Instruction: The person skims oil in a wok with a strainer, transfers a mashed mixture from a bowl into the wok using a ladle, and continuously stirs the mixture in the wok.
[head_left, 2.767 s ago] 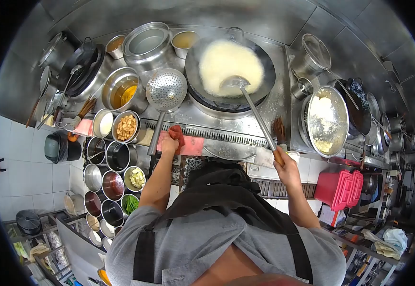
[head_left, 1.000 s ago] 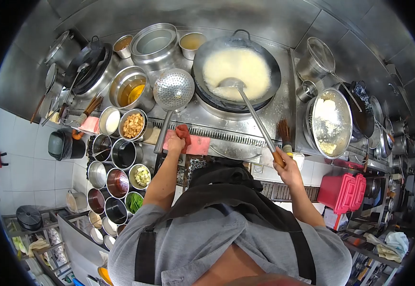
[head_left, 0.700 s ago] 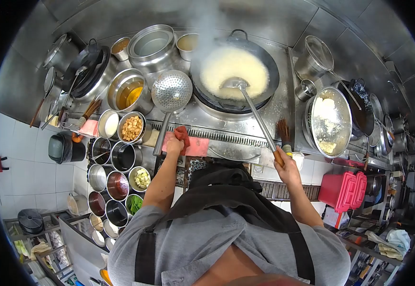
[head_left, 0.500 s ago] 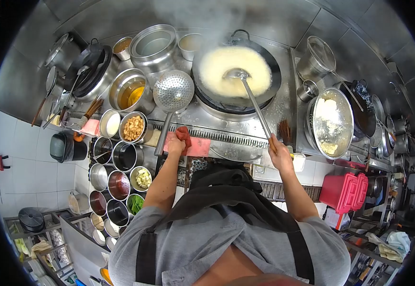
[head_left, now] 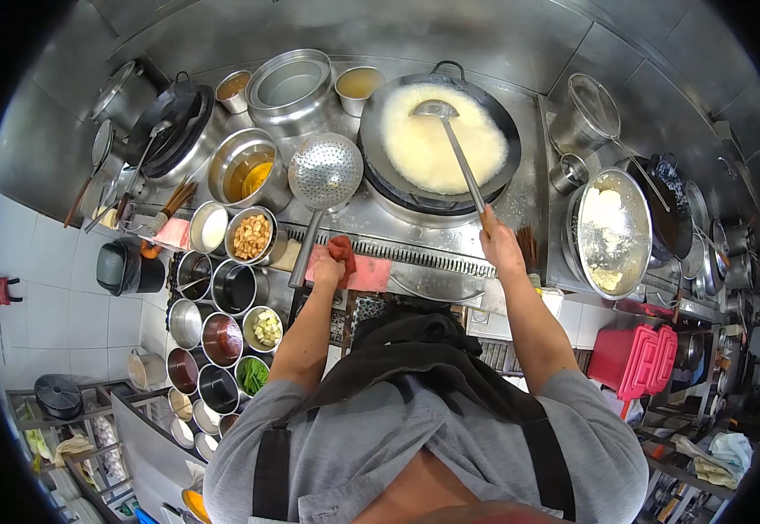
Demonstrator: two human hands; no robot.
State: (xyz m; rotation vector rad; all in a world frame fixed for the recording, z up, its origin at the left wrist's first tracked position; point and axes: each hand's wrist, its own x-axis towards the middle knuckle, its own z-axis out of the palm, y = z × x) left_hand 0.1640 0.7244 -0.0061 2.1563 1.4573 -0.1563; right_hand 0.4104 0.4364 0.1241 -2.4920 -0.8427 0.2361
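Note:
My right hand (head_left: pixel 504 250) is closed round the wooden end of a long steel ladle (head_left: pixel 463 157). The ladle's bowl lies in pale, foamy liquid (head_left: pixel 415 148) inside a large black wok (head_left: pixel 506 131) on the stove. My left hand (head_left: pixel 327 267) grips a bunched dark red cloth (head_left: pixel 342 250) at the stove's front edge, over a flat pink cloth (head_left: pixel 369 273). Just left of this hand runs the handle of a perforated steel skimmer (head_left: pixel 326 172), whose round head rests near a pot of amber liquid (head_left: pixel 249 178).
Left of me stand several steel pots, including one of browned cubes (head_left: pixel 252 236) and one of chopped greens (head_left: pixel 252 374). A tilted steel colander (head_left: pixel 629 236) holding white food stands to the right. A red lidded bin (head_left: pixel 615 356) is below it.
The ladle has moved farther up within the wok, and my right hand has shifted up with it. The foam has settled and the steam has thinned. My left hand stays at the cloth.

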